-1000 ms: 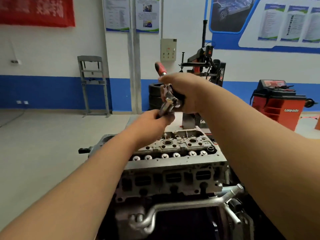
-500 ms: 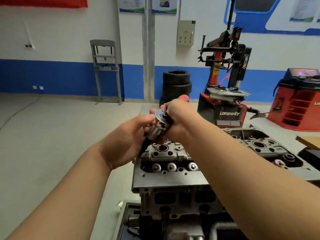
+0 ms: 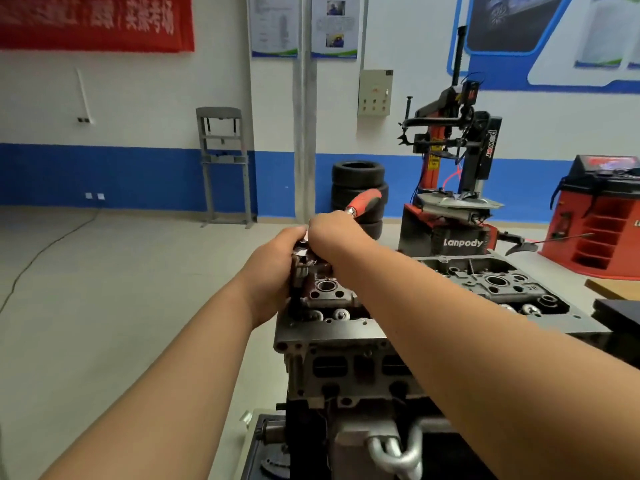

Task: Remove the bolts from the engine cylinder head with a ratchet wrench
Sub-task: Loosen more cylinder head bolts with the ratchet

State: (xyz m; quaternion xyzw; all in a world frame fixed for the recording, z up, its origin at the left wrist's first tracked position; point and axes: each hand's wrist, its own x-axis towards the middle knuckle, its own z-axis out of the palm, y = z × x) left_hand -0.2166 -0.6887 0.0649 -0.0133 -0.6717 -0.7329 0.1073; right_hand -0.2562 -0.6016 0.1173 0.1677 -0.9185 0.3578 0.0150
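Wrench (image 3: 365, 199): in both my hands, over the far left end of the head; its red grip sticks up and to the right past my knuckles.
Right hand (image 3: 336, 237): wrapped round the wrench just below the red grip, back of the hand towards me.
Left hand (image 3: 277, 261): fingers curled round the metal lower end of the wrench, touching my right hand.
Head (image 3: 332, 334): on the engine right in front of me, top face up, my right forearm across it.
Bolts: I cannot tell which one the wrench sits on; my hands hide it.
Second head (image 3: 498, 285): to the right, apart.
Tyres (image 3: 358, 178): stacked by the far wall.
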